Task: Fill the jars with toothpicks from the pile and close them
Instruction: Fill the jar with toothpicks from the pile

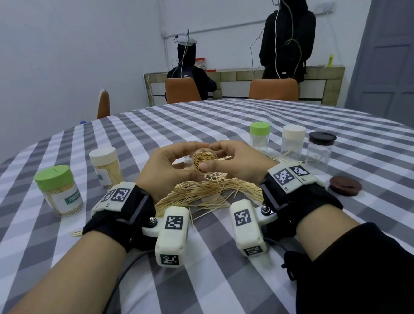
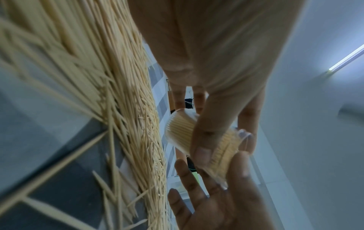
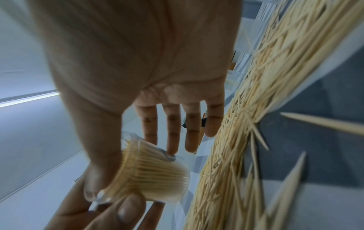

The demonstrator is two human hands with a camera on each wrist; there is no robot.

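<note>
A clear lidless jar (image 1: 204, 159) packed with toothpicks is held tilted above the toothpick pile (image 1: 204, 193), its mouth toward me. My left hand (image 1: 185, 159) grips it from the left, with the thumb (image 2: 202, 140) lying across the jar (image 2: 179, 132). From the right, my right hand (image 1: 223, 155) pinches the jar (image 3: 153, 172) between thumb (image 3: 98, 168) and fingertips. A loose brown lid (image 1: 345, 185) lies on the cloth at the right.
Two full closed jars stand at the left: a green-lidded jar (image 1: 58, 190) and a cream-lidded jar (image 1: 105, 168). At the right stand a green-lidded jar (image 1: 260, 135), a cream-lidded jar (image 1: 293, 140) and a dark-lidded jar (image 1: 322, 152), nearly empty. The checked tablecloth (image 1: 222, 267) covers the table.
</note>
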